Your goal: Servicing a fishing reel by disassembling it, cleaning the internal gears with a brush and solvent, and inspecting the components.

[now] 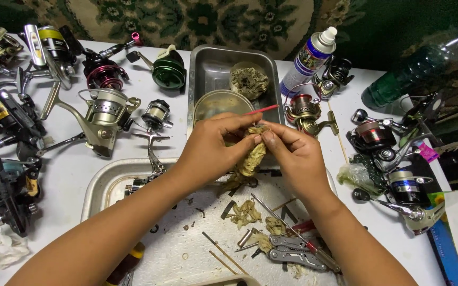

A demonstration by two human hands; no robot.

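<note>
- left hand (210, 151) and right hand (295, 156) meet at frame centre, both pinching a grimy wad of cloth (253, 153)
- right hand also grips a thin red stick (263, 109), tip pointing upper right
- wad sits over the round tray (107, 185), just below the steel pan (208, 71)
- folding multi-tool (292, 254) and cloth scraps on the tray, lower centre
- fishing reels (104, 114) spread on the white bench (75, 175), left and right
- spray can (308, 61) upper right of the pan

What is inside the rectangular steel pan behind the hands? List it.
The steel pan holds a round tin of brownish clumps and a shallow round metal dish. The hands cover its near end.
</note>
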